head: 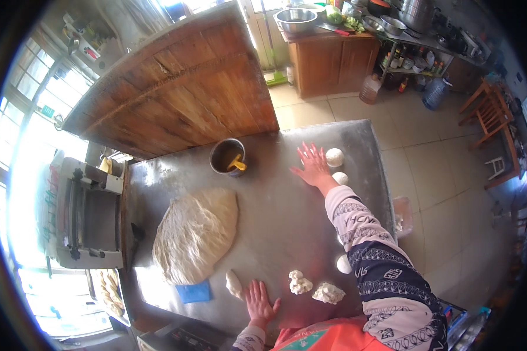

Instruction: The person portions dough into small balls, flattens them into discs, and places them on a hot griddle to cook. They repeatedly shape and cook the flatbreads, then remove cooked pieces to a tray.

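Note:
My right hand (pixel 314 167) reaches to the far right of a metal-topped table (pixel 272 210), fingers spread. Something pale shows between those fingers, too covered to make out. Just right of this hand sit two round dough balls, one farther (pixel 334 157) and one nearer (pixel 340 178). Another dough ball (pixel 344 264) is partly hidden by my right sleeve. My left hand (pixel 260 302) rests palm down near the front edge, fingers slightly apart. Beside its fingertips lies a small elongated dough piece (pixel 234 284). Between my body and the tabletop's middle are two rough dough lumps, one knobbly (pixel 299 283) and one flatter (pixel 329 293).
A large dough mass (pixel 195 237) covers the left part, a blue scraper-like piece (pixel 194 291) partly beneath it. Behind stands a dark metal pot (pixel 227 157) with a yellow handle (pixel 237 163) inside. A wooden panel (pixel 180 83) rises at the back; a dough-rolling machine (pixel 90 213) stands left.

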`<move>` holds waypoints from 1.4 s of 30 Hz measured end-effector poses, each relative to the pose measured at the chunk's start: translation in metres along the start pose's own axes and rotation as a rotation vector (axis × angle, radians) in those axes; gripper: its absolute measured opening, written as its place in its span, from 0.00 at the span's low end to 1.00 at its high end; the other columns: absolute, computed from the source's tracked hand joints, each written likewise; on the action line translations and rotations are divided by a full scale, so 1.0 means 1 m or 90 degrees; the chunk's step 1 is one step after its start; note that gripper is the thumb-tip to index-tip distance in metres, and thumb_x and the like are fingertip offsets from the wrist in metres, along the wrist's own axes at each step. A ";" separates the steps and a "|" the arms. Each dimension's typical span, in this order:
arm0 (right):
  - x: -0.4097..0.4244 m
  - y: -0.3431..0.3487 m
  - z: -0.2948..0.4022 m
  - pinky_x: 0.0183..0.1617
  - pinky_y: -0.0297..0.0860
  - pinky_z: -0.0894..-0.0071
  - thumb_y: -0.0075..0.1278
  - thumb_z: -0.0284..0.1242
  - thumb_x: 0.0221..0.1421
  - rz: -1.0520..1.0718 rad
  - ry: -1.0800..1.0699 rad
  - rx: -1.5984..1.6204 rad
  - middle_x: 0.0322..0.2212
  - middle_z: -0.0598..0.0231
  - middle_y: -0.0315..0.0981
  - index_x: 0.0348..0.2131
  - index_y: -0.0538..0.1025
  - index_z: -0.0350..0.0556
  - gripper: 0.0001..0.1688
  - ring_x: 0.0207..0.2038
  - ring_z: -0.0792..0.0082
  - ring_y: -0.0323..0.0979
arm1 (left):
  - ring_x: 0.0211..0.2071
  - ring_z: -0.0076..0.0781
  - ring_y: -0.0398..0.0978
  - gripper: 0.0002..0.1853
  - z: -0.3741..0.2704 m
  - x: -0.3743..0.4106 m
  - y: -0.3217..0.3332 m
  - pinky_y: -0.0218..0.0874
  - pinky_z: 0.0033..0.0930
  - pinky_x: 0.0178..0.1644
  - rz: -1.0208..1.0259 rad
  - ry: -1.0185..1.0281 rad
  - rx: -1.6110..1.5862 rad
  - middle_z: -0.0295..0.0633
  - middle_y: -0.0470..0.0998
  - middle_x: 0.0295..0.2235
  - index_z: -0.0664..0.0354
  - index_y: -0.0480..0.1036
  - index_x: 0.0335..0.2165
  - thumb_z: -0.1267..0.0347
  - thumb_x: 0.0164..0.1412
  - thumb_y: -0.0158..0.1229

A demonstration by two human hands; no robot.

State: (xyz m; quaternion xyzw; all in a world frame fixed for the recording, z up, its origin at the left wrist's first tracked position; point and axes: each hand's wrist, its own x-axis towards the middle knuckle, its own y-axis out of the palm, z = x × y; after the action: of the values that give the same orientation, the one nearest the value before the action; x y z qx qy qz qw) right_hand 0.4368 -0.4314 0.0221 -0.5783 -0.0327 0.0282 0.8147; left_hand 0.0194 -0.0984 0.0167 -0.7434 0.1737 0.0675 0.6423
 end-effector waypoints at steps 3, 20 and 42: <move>-0.033 -0.019 0.014 0.75 0.38 0.39 0.49 0.57 0.61 -0.162 -0.080 -0.044 0.70 0.56 0.46 0.69 0.57 0.52 0.48 0.73 0.48 0.40 | 0.72 0.58 0.42 0.55 -0.001 0.000 -0.004 0.31 0.60 0.73 -0.012 0.009 -0.003 0.62 0.46 0.70 0.70 0.49 0.68 0.38 0.58 0.51; -0.485 0.012 0.116 0.65 0.60 0.50 0.58 0.30 0.52 -0.011 0.273 0.441 0.61 0.48 0.62 0.63 0.63 0.43 0.41 0.63 0.48 0.62 | 0.67 0.58 0.54 0.41 -0.001 -0.011 -0.011 0.46 0.54 0.70 -0.087 0.123 -0.298 0.65 0.59 0.64 0.70 0.58 0.63 0.50 0.64 0.56; -0.429 0.033 0.235 0.47 0.73 0.47 0.44 0.53 0.65 0.096 0.102 0.114 0.50 0.48 0.75 0.52 0.71 0.43 0.33 0.48 0.44 0.75 | 0.45 0.41 0.77 0.31 0.046 -0.076 -0.044 0.72 0.43 0.46 0.327 -0.378 -0.854 0.50 0.76 0.47 0.65 0.71 0.52 0.46 0.70 0.47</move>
State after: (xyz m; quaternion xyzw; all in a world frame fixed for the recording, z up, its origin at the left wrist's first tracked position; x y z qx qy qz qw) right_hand -0.0108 -0.2357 0.0598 -0.5044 0.0789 0.0462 0.8586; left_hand -0.0303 -0.0351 0.0749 -0.8605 0.0828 0.5012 0.0386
